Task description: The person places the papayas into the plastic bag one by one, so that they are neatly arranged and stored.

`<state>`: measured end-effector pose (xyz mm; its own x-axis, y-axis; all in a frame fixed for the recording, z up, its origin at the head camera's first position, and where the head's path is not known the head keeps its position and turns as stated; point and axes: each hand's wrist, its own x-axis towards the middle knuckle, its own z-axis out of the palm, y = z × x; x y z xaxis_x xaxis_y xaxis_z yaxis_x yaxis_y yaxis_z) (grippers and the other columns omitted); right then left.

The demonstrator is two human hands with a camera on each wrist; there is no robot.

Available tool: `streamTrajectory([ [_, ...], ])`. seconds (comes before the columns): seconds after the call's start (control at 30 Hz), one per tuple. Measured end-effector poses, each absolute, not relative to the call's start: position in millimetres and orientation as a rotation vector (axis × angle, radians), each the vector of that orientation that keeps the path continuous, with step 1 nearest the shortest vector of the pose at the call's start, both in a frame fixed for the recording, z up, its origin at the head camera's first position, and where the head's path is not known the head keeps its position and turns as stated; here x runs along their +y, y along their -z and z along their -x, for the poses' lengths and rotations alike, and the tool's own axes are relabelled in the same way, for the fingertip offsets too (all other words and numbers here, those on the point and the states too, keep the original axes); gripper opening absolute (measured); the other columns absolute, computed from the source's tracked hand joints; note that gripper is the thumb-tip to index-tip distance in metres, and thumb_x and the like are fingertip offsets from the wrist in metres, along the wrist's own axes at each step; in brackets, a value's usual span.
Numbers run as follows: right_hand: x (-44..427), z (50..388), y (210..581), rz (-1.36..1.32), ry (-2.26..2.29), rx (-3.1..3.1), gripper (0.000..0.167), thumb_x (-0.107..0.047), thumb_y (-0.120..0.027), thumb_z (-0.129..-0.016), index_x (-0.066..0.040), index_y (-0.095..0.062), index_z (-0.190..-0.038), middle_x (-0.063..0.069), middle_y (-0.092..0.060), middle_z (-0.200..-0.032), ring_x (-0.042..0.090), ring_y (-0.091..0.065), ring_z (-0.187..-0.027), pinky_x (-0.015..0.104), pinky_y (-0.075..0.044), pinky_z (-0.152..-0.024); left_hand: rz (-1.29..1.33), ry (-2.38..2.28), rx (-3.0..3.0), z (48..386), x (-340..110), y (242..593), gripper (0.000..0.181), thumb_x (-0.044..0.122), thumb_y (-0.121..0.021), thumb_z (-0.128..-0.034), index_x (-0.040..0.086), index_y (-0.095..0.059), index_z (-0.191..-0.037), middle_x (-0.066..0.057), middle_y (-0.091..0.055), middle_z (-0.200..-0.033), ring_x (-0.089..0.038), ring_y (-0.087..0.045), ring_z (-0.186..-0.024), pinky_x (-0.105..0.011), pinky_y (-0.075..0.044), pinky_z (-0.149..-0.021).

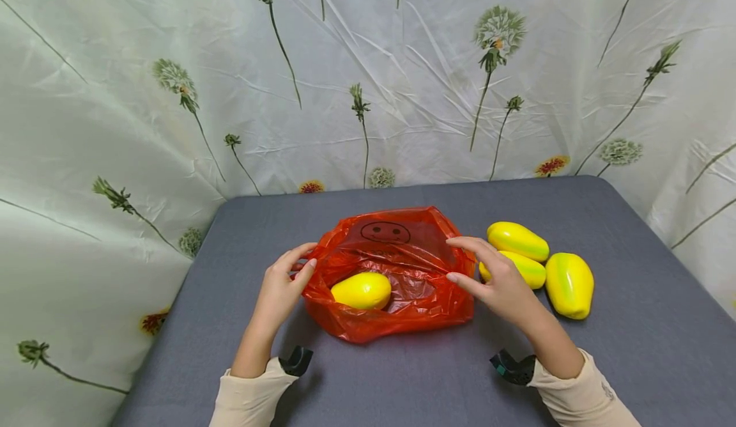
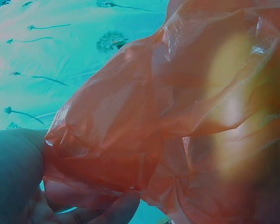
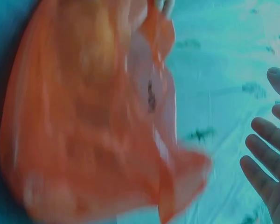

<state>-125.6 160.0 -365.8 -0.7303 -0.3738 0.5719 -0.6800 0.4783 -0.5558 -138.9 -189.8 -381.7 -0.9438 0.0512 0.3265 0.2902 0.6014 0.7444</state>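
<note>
A red plastic bag (image 1: 368,328) with a smiling face printed inside lies with its mouth spread, one yellow fruit (image 1: 363,290) within it. My left hand (image 1: 278,289) pinches the bag's left edge between thumb and fingers; in the left wrist view the hand (image 2: 18,175) holds the thin plastic (image 2: 107,135). At the bag's right side is my right hand (image 1: 508,289), its thumb and fingers apart. The right wrist view shows that hand (image 3: 273,149) with spread fingers, separate from the blurred bag (image 3: 79,154).
Several yellow fruits lie on the grey table (image 1: 402,382) at the right: one at the back (image 1: 517,240), one partly behind my right hand (image 1: 529,271), and one farther right (image 1: 570,286). A pale floral curtain (image 1: 322,126) hangs behind the table.
</note>
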Motion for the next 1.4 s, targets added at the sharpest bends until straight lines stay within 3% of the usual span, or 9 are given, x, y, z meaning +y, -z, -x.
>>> streamTrajectory([
  [0.23, 203, 127, 380, -0.633, -1.085, -2.42, 0.061, -0.001, -0.076, -0.067, -0.006, -0.051, -0.123, 0.008, -0.054, -0.117, 0.011, -0.047, -0.107, 0.009, -0.029, -0.091, 0.27, 1.26, -2.568, 139, -190, 382, 0.03, 0.015, -0.061, -0.0861, 0.012, -0.06, -0.115, -0.006, -0.059, -0.107, -0.019, -0.058, -0.082, -0.037, -0.05, -0.072],
  [0.37, 220, 130, 390, -0.553, -1.042, -2.463, 0.057, -0.004, -0.075, -0.07, -0.004, -0.051, -0.122, 0.012, -0.053, -0.116, 0.02, -0.047, -0.106, 0.009, -0.027, -0.09, 0.272, 1.261, -2.572, 139, -190, 383, 0.03, 0.014, -0.06, -0.0861, 0.012, -0.06, -0.116, -0.007, -0.059, -0.108, -0.019, -0.058, -0.083, -0.037, -0.05, -0.072],
  [0.43, 227, 133, 396, -0.533, -1.026, -2.495, 0.055, -0.008, -0.074, -0.072, -0.004, -0.05, -0.122, 0.015, -0.053, -0.116, 0.027, -0.046, -0.106, 0.013, -0.029, -0.092, 0.269, 1.261, -2.572, 139, -190, 383, 0.03, 0.014, -0.06, -0.0861, 0.012, -0.06, -0.116, -0.007, -0.059, -0.108, -0.019, -0.058, -0.082, -0.037, -0.05, -0.073],
  [0.53, 234, 139, 403, -0.519, -1.025, -2.544, 0.055, -0.011, -0.073, -0.074, -0.001, -0.048, -0.122, 0.019, -0.053, -0.116, 0.033, -0.046, -0.107, 0.03, -0.033, -0.094, 0.265, 1.256, -2.571, 139, -190, 383, 0.03, 0.014, -0.061, -0.0859, 0.012, -0.06, -0.116, -0.007, -0.059, -0.107, -0.019, -0.059, -0.082, -0.037, -0.05, -0.073],
  [0.7, 246, 144, 414, -0.484, -1.051, -2.633, 0.058, -0.014, -0.073, -0.074, 0.003, -0.045, -0.122, 0.025, -0.05, -0.116, 0.04, -0.043, -0.109, 0.054, -0.032, -0.087, 0.274, 1.259, -2.567, 140, -190, 383, 0.03, 0.014, -0.061, -0.0857, 0.012, -0.06, -0.116, -0.008, -0.059, -0.107, -0.02, -0.059, -0.082, -0.037, -0.05, -0.073],
  [1.4, 255, 148, 423, -0.554, -0.984, -2.754, 0.059, -0.018, -0.075, -0.072, 0.005, -0.048, -0.119, 0.023, -0.049, -0.115, 0.04, -0.041, -0.109, 0.056, -0.031, -0.086, 0.261, 1.256, -2.58, 140, -188, 384, 0.031, 0.014, -0.061, -0.0855, 0.012, -0.06, -0.116, -0.007, -0.059, -0.108, -0.02, -0.058, -0.083, -0.037, -0.05, -0.074],
])
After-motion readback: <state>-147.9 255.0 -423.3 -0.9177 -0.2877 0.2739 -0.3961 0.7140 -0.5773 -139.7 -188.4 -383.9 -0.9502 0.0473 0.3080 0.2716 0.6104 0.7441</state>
